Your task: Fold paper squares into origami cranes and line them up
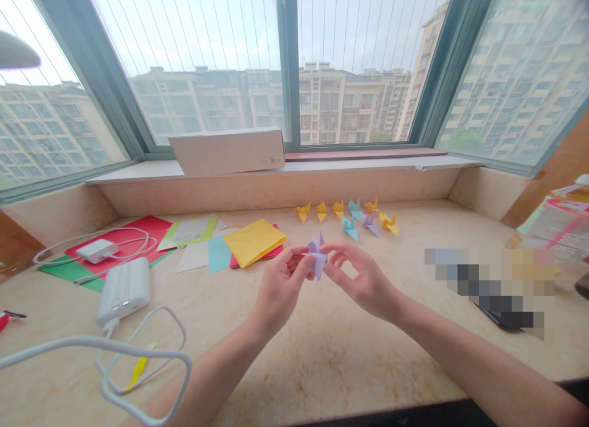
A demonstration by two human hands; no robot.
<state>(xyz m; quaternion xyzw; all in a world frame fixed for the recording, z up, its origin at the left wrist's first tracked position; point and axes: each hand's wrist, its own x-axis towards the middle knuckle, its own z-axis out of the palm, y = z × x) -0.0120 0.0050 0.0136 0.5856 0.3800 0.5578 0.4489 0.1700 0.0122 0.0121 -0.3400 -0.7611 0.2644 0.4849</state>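
Observation:
A small purple origami crane is held up above the counter between my two hands. My left hand pinches its left side between thumb and fingers. On the other side, the thumb and forefinger of my right hand close on the crane's right edge. Behind the hands stand several folded paper cranes: yellow ones such as this crane, light blue ones like this crane, and a purple crane. To the left of my left hand lies a stack of yellow paper sheets.
At left, a white power bank, a white charger and looping white cable lie near red paper. A white box rests on the windowsill. A plastic container stands at right, near a partly blurred dark object.

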